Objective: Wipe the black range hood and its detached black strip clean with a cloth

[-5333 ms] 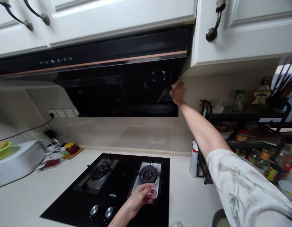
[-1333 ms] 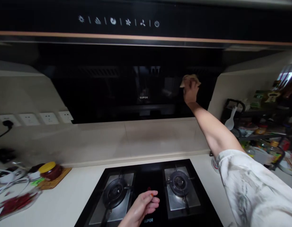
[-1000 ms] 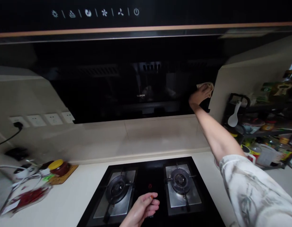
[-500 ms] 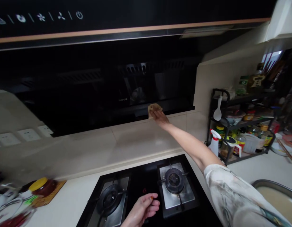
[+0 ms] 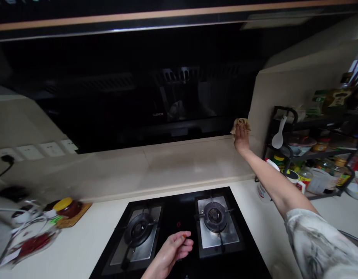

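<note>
My right hand (image 5: 241, 136) is stretched up and presses a small tan cloth (image 5: 239, 123) against the lower right corner of the black glass range hood (image 5: 132, 89). My left hand (image 5: 174, 248) rests with loosely curled fingers on the black gas hob (image 5: 179, 226), between its two burners, and holds nothing. The left burner (image 5: 137, 229) and right burner (image 5: 214, 214) are unlit.
A black rack (image 5: 312, 151) of jars, bottles and a white spoon stands at the right, with a white spray bottle (image 5: 264, 190) beside it. A yellow-lidded jar (image 5: 65, 207), cables and a bag of red chillies (image 5: 33, 244) lie at the left. Wall sockets (image 5: 36, 149) sit under the hood.
My right hand slid the cloth from the middle of the hood's lower edge to its right corner. The view has shifted. My left hand stayed on the hob.
</note>
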Available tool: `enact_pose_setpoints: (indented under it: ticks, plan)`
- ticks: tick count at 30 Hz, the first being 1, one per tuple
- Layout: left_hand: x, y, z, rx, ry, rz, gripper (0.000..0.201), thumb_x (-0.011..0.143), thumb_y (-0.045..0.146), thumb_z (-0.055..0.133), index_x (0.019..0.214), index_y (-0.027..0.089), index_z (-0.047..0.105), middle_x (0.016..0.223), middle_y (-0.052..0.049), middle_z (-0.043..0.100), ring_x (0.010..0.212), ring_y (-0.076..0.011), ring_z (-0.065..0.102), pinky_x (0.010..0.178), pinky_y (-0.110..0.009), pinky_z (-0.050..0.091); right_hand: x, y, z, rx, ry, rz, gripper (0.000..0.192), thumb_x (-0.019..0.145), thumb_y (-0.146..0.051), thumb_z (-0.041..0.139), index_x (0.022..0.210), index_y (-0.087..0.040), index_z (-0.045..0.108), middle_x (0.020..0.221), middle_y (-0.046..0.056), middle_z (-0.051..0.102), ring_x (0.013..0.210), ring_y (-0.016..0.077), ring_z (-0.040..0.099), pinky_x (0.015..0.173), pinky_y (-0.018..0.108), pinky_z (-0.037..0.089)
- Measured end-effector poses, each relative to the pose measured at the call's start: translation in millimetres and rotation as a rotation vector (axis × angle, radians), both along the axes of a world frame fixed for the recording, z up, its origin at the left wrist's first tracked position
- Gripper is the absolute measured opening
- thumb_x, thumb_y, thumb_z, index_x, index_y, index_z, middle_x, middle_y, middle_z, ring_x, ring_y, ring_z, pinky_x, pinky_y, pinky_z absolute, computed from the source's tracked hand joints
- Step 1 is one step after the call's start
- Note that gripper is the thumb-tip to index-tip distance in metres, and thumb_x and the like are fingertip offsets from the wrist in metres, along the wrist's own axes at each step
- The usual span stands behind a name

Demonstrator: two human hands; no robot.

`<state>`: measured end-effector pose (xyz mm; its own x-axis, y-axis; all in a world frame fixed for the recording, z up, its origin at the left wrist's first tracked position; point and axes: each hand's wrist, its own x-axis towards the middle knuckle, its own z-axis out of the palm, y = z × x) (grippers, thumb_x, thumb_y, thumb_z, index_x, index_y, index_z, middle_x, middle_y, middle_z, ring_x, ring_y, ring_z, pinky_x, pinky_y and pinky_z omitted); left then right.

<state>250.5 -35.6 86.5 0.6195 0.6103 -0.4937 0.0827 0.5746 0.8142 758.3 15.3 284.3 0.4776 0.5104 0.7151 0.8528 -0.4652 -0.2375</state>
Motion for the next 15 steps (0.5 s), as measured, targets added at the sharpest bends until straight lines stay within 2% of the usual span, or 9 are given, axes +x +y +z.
enact_pose_setpoints:
  ticks: [3,6,8,11,15]
  plan:
    - [-1,0,0.0,0.012,-0.015,-0.008,0.034,0.092,0.035,0.075,0.113,0.009,0.071,0.101,-0.016,0.076,0.082,-0.017,0.073,0.071,-0.022,0.055,-36,26,-4.4,0.033,0.027,0.0,0.068,0.094,-0.006,0.025,0.161,-0.007,0.037,0.168,0.021,0.024,0.159,0.0306,0.018,0.122,0.061,0.029]
    - [4,7,8.4,0.04,-0.035,-0.019,0.031,0.092,0.035,0.074,0.111,0.011,0.072,0.1,-0.015,0.076,0.081,-0.0165,0.074,0.069,-0.021,0.055,-92,58,-2.6,-0.018,0.034,0.14,0.065,0.095,-0.006,0.029,0.16,-0.007,0.039,0.167,0.022,0.025,0.159,0.0313,0.018,0.123,0.06,0.027]
    - [9,17,20.5,0.073,-0.063,-0.015,0.028,0.094,0.034,0.072,0.11,0.011,0.073,0.099,-0.014,0.076,0.08,-0.0162,0.074,0.068,-0.02,0.055,-132,79,2.8,-0.057,0.039,0.235,0.064,0.097,-0.007,0.03,0.16,-0.009,0.038,0.168,0.02,0.024,0.159,0.0306,0.018,0.123,0.058,0.027]
    - [21,41,48.6,0.127,-0.12,0.023,0.029,0.097,0.034,0.069,0.111,0.01,0.072,0.102,-0.016,0.075,0.079,-0.0174,0.074,0.067,-0.021,0.055,-190,107,17.3,-0.107,-0.006,0.371,0.064,0.098,-0.007,0.029,0.161,-0.016,0.038,0.169,0.015,0.025,0.16,0.0274,0.017,0.123,0.054,0.03]
    - [38,88,103.3,0.118,-0.296,0.184,0.04,0.103,0.044,0.054,0.124,0.013,0.064,0.114,-0.019,0.071,0.084,-0.0227,0.073,0.074,-0.032,0.059,-261,128,37.7,-0.172,-0.028,0.613,0.063,0.099,-0.007,0.028,0.158,-0.022,0.043,0.166,0.011,0.035,0.157,0.0242,0.023,0.123,0.049,0.031]
